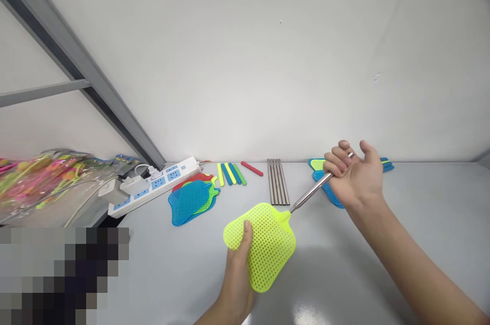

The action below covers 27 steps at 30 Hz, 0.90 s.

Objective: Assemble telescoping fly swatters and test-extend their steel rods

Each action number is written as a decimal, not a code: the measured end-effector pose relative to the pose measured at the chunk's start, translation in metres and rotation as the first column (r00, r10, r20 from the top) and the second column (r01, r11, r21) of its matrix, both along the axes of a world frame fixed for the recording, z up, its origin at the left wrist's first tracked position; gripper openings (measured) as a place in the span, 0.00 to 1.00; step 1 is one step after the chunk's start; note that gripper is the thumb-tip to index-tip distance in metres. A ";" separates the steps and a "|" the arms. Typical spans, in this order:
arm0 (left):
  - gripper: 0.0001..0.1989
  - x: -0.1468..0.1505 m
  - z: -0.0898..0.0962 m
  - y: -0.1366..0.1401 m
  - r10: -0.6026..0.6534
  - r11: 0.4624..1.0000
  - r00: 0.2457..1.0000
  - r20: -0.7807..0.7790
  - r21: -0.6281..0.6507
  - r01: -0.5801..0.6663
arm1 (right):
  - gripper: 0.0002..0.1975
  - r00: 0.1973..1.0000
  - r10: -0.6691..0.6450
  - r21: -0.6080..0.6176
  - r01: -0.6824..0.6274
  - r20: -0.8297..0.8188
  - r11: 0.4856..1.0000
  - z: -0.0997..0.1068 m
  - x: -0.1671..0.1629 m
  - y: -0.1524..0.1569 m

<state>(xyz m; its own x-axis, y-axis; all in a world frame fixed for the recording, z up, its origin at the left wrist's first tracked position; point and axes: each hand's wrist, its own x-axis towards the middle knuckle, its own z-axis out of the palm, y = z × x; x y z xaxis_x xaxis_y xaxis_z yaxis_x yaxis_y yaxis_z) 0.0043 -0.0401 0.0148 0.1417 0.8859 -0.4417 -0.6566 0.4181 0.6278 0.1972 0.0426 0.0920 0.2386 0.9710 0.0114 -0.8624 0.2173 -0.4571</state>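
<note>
Pinching one yellow swatter head (270,243) in the left hand (238,270) above the near counter (168,269), curling the right hand (358,179) around its single metal rod (312,192), facing six handles (230,173) farther left.

Shows, above the tabletop (164,274), a bare left hand (239,258) and a bare right hand (358,177). Has slender fingers (334,163) with rounded tips. Narrows at the right wrist (363,206), then broadens into a smooth, bare right forearm (413,264). Includes just a short bare stretch of left forearm (223,309).
</note>
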 end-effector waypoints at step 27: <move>0.23 0.011 0.009 -0.005 0.286 0.937 0.911 -0.298 -0.112 -0.330 | 0.15 0.997 -0.001 -0.011 0.000 -0.071 1.000 -0.006 -0.017 -0.009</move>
